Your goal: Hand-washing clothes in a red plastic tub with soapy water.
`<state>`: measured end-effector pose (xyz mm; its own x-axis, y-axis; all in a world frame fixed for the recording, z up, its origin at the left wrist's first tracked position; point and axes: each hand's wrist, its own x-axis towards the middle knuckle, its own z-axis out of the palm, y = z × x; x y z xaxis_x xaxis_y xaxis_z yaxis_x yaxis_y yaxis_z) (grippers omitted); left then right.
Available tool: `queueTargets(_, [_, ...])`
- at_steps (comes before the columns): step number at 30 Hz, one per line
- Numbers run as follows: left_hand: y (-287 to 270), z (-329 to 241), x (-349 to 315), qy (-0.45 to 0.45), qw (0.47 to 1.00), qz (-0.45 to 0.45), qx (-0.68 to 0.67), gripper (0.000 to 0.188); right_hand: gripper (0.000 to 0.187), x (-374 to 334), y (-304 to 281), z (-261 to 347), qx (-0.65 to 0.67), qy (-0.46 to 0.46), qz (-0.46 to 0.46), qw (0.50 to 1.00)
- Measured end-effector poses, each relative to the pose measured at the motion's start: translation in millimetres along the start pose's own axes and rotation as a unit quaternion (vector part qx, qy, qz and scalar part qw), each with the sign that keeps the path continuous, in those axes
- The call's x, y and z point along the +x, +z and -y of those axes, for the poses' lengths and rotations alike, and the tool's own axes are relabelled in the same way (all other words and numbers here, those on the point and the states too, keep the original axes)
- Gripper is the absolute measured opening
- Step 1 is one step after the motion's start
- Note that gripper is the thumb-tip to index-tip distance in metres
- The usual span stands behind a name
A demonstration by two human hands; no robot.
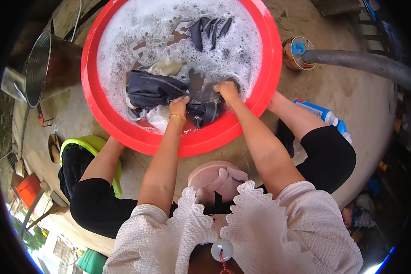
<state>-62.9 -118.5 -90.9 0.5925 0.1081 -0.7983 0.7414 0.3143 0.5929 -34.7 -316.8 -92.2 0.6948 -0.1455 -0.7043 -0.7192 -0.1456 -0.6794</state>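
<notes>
A large red basin (273,55) holds foamy water and wet laundry. My left hand (179,106), with a yellow band at its wrist, is closed on a dark grey garment (153,89) bunched near the basin's close side. My right hand (227,90) grips dark cloth at the water's surface, to the right of the left hand; its fingertips are partly hidden. More dark cloth (203,114) hangs between and below the hands. Farther back, another dark piece (204,33) pokes up through the suds (128,27). Pale cloth (166,67) floats behind the grey garment.
At left stand a metal bucket (36,68) and a lime-green tub (84,139) with dark cloth. To the right are a small bucket (291,63), a thick grey hose (351,59) and a blue bottle (316,109). A pink stool-like object (205,176) sits between my legs.
</notes>
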Motion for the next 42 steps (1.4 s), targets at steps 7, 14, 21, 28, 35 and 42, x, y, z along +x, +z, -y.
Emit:
queueTargets(7, [-15, -14, -29, -0.081, 0.969, 0.003, -0.235, 0.032, 0.029, -141, 79, 94, -0.171, -0.219, 0.109, 0.954])
queueTargets(14, [41, -59, -136, -0.088, 0.918, 0.028, -0.386, 0.025, 0.045, -132, 57, 114, -0.399, -0.186, -0.085, 0.894])
queueTargets(21, [-27, -37, -146, -0.021, 0.785, 0.448, -0.428, 0.055, 0.046, -247, 83, 115, -0.343, -0.344, 0.023, 0.874])
queueTargets(28, [20, -33, -190, -0.076, 0.907, 0.042, -0.413, 0.028, 0.04, -213, 58, 106, -0.43, -0.268, -0.084, 0.858])
queueTargets(35, [-38, 5, -173, 0.231, 0.695, 0.445, -0.516, 0.034, 0.04, -290, 101, 100, -0.378, -0.455, 0.036, 0.805])
queueTargets(42, [-11, -71, -235, -0.052, 0.915, 0.121, -0.38, 0.024, 0.04, -231, 38, 122, -0.208, -0.208, -0.033, 0.955])
